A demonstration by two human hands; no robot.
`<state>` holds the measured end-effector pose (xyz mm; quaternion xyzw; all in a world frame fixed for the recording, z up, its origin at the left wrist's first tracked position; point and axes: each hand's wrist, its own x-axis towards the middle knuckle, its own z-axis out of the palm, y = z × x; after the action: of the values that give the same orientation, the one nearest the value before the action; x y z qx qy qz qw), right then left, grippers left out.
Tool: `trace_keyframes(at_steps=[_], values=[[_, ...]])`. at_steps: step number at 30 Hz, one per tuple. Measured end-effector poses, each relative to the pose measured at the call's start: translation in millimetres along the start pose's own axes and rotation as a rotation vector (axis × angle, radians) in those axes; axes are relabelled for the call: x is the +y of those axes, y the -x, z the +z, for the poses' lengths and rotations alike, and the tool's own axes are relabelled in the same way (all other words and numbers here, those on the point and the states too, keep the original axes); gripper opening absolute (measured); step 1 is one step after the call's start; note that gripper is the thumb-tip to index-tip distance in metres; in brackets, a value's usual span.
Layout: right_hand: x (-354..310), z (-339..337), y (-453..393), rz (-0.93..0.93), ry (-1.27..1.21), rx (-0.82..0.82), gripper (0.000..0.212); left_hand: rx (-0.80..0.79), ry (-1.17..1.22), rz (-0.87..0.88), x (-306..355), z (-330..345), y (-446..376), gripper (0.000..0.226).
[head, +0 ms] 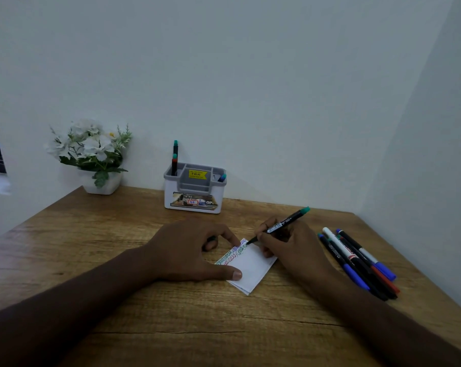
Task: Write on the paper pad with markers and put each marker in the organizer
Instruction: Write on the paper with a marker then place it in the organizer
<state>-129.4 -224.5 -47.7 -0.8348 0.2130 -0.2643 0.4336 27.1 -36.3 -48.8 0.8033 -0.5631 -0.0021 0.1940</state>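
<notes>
My right hand (290, 245) grips a green marker (279, 225), tip on the paper pad (250, 268) at centre frame; my left hand (195, 250) pins it flat. Three markers stand in the organizer (195, 192) (upper centre); several markers (356, 258) wait at right.

Home desk corner, wooden desk (118, 260), flowerpot (102, 185)

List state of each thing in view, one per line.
Paper pad: flat on desk, partly written along its far edge.
Green marker: uncapped, tip on the pad.
Right hand: gripping the green marker.
Left hand: pressing the pad down.
Organizer: upright, holds three markers.
Loose markers: capped, lying together on desk.
Flower pot: upright.
</notes>
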Motion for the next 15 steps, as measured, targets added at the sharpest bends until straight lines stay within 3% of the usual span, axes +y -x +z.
trace_keyframes(at_steps=[3, 6, 8, 10, 13, 15], values=[[-1.2, -0.1, 0.9, 0.004, -0.017, 0.013, 0.006, -0.019, -0.015, -0.003, 0.6, 0.2, 0.2, 0.070], [-2.1, 0.8, 2.5, 0.015, 0.001, 0.130, 0.007, 0.005, -0.040, 0.009, 2.0, 0.3, 2.8, 0.069], [-3.7, -2.7, 2.9, -0.012, -0.050, 0.221, 0.006, 0.071, 0.044, 0.021, 1.9, 1.9, 2.9, 0.054], [-5.9, -7.7, 5.4, -0.051, -0.188, 0.240, 0.010, 0.167, 0.205, 0.031, -0.6, 3.9, 0.7, 0.032], [-13.0, -9.2, 11.1, -0.057, -0.468, 0.178, 0.012, 0.231, 0.242, 0.051, -4.6, 7.6, -2.6, 0.029], [-19.8, -5.7, 15.3, -0.004, -0.656, 0.087, 0.026, 0.211, 0.201, 0.081, -5.1, 10.2, -4.8, 0.025]])
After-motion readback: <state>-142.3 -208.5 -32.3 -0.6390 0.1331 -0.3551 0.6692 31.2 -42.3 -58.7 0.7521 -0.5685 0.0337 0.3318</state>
